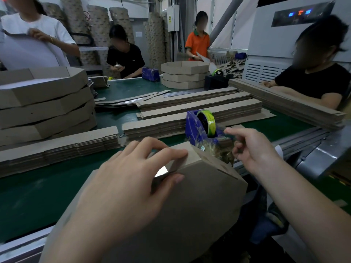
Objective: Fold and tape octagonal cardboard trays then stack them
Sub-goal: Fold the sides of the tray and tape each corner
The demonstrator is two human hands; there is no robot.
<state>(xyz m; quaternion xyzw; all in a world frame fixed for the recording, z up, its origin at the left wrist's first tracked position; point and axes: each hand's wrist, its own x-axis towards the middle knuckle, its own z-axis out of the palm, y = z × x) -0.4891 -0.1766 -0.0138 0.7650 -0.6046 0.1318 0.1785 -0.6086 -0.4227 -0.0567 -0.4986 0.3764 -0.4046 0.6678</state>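
1. A green conveyor belt (38, 196) carries piles of flat cardboard strips (199, 111) and, at the left, stacked octagonal trays (43, 107).
2. At the near edge, the left hand (129, 179) pinches a seam of the cardboard tray (199, 202), whose lower part is cut off.
3. The right hand (252, 149) curls beside the blue tape dispenser (197, 126), at crinkled clear tape (222, 150). Whether it grips the tape cannot be told.

- A phone (118, 66) is held by a person in black (126, 57).
- Patterned rolls (154, 40) are stood against the back wall.
- A white machine (269, 44) is placed beyond the green surface (34, 196), at the right.
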